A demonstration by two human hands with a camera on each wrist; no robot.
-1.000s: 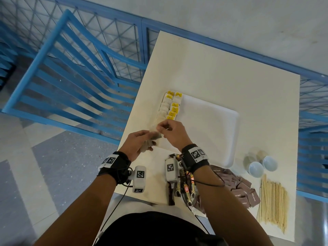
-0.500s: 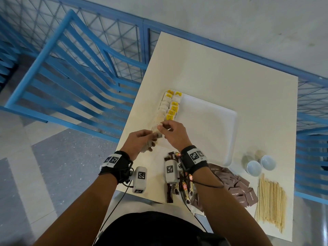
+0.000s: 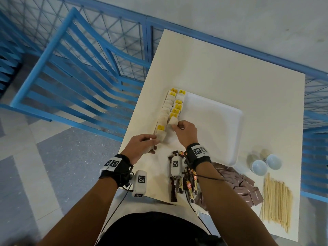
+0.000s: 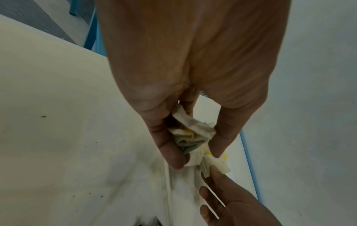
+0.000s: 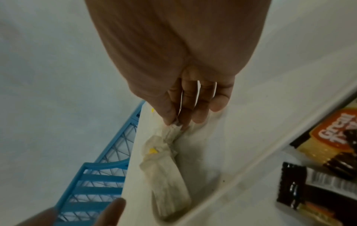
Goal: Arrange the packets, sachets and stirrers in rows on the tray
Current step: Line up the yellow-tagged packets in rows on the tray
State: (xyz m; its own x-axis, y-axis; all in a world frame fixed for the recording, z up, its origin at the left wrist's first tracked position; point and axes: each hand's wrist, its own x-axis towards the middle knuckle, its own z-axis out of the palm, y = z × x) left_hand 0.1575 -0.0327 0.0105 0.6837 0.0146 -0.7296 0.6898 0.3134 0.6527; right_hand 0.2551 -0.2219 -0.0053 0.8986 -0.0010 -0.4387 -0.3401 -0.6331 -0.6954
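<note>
A white tray (image 3: pixel 215 121) lies on the cream table (image 3: pixel 230 68). Two rows of tea bags with yellow tags (image 3: pixel 174 108) run along its left side. My left hand (image 3: pixel 152 141) hovers at the tray's near left corner and grips a crumpled bunch of tea bags (image 4: pixel 190 134) between thumb and fingers (image 4: pixel 222 137). My right hand (image 3: pixel 174 126) pinches one tea bag (image 5: pixel 171 135) by its top at the near end of the second row. The bag's lower part touches the tray floor by the wall.
Dark coffee sachets (image 3: pixel 179 186) lie under my right wrist. To the right lie brown sugar packets (image 3: pixel 245 186), a pile of wooden stirrers (image 3: pixel 276 199) and two small white cups (image 3: pixel 260 166). A blue chair (image 3: pixel 71 77) stands left of the table.
The hands, close together a second ago, have parted. The right hand has drawn one tea bag rightwards to the second row; the left hand has drawn back a little with its bunch.
</note>
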